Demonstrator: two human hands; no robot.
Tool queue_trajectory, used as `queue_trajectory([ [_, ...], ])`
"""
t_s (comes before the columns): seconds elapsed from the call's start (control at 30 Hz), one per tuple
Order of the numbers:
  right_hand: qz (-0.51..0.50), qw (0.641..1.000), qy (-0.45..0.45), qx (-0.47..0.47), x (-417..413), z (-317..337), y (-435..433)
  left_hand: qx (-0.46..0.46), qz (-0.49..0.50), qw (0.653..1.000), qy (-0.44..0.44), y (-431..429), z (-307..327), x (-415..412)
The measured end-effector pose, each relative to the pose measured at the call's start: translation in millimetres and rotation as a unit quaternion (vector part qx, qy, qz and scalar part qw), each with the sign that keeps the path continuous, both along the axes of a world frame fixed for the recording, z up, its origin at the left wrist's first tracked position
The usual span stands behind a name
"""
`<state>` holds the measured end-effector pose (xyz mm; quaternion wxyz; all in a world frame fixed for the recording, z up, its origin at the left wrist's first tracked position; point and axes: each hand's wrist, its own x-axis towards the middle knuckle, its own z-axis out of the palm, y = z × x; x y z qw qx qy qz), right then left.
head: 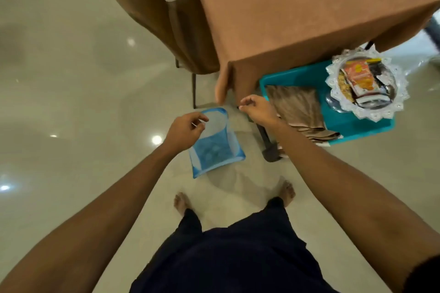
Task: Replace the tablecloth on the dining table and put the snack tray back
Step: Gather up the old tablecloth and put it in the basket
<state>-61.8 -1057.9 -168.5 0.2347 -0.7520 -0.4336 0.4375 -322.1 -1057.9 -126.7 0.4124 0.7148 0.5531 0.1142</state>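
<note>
Both hands hang just short of the table's near corner. The left hand (pixel 184 126), fingers loosely curled and empty, is above a blue mesh basket (pixel 215 143) on the floor. The right hand (pixel 258 108) pinches at nothing visible beside the brown tablecloth (pixel 297 14) corner. The cloth appears laid; next, lift the snack tray (pixel 367 83) from the teal stool's (pixel 309 76) far edge onto the tabletop.

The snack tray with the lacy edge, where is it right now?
In the head view, the snack tray is on the right, resting on a teal stool beside folded cloth, just past the corner of the brown-clothed table.
</note>
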Motion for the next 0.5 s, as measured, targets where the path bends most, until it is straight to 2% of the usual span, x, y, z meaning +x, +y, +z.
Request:
queue_trajectory([
  [0.2,-0.006,0.988,-0.151,0.038,-74,26,73,0.026,-0.093,0.995,0.032,58,30,-80],
  [0.3,-0.029,0.976,-0.211,0.036,-78,36,101,0.040,-0.119,0.991,0.055,92,38,-85],
  [0.5,-0.072,0.960,-0.269,-0.008,-67,34,164,0.095,-0.138,0.986,0.020,186,62,-73],
])
